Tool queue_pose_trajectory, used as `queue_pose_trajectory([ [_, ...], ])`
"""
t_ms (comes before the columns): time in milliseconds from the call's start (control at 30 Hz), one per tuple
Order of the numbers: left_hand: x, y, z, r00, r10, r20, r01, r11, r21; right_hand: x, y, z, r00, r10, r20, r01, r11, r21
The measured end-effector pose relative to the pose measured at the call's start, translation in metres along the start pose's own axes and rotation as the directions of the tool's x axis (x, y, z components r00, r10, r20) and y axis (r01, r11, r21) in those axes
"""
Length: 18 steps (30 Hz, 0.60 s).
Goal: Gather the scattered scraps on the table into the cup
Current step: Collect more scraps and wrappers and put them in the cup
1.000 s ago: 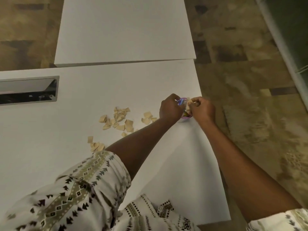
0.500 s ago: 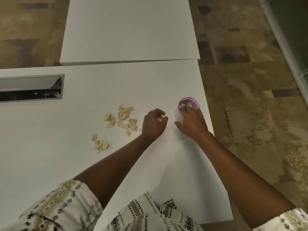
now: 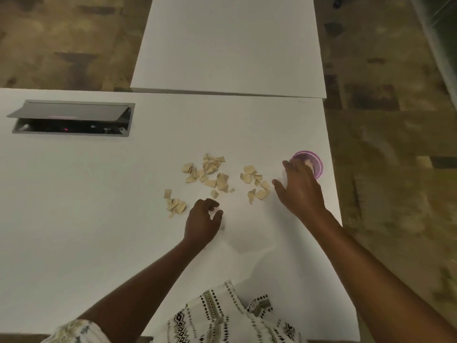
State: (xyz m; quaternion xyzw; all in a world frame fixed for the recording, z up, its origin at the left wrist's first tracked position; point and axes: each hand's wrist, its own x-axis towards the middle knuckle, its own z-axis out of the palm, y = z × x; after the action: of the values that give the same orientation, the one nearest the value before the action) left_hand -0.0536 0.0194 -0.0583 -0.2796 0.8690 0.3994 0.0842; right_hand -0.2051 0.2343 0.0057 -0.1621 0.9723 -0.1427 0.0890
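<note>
Several beige scraps [image 3: 210,173] lie scattered on the white table [image 3: 99,206], with one small cluster [image 3: 254,184] nearer the cup and another [image 3: 175,204] to the left. A cup with a purple rim [image 3: 312,161] stands near the table's right edge and holds a few scraps. My right hand [image 3: 300,189] wraps the cup's near side. My left hand [image 3: 204,220] hovers low over the table just below the scraps, fingers loosely curled and apart, holding nothing I can see.
A grey cable hatch [image 3: 71,118] with its lid raised is set into the table at the far left. A second white table [image 3: 230,45] abuts the far edge. The right table edge [image 3: 332,181] drops to patterned carpet.
My left hand has left the cup and drawn back left toward the scraps. My right hand has shifted from above the cup down onto its side.
</note>
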Motion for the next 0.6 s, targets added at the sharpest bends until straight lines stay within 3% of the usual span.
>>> queue_pose_trajectory([
  [133, -0.03, -0.042, -0.011, 0.996, 0.043, -0.072, -0.033, 0.99, 0.138, -0.047, -0.031, 0.034, 0.958, -0.157, 0.239, 0.128, 0.983, 0.131],
  [333, -0.069, -0.093, -0.014, 0.997, 0.012, -0.079, 0.014, 0.947, 0.32, -0.104, -0.064, 0.101, 0.781, -0.369, 0.503, 0.35, 0.927, 0.137],
  [467, -0.082, -0.103, -0.007, 0.992, -0.125, -0.015, 0.122, 0.931, 0.344, -0.11, -0.081, 0.125, 0.708, -0.439, 0.553, 0.489, 0.87, 0.065],
  [600, -0.066, -0.094, -0.002, 0.992, -0.125, 0.01, 0.118, 0.955, 0.274, -0.093, -0.096, 0.135, 0.705, -0.472, 0.53, 0.523, 0.85, 0.062],
])
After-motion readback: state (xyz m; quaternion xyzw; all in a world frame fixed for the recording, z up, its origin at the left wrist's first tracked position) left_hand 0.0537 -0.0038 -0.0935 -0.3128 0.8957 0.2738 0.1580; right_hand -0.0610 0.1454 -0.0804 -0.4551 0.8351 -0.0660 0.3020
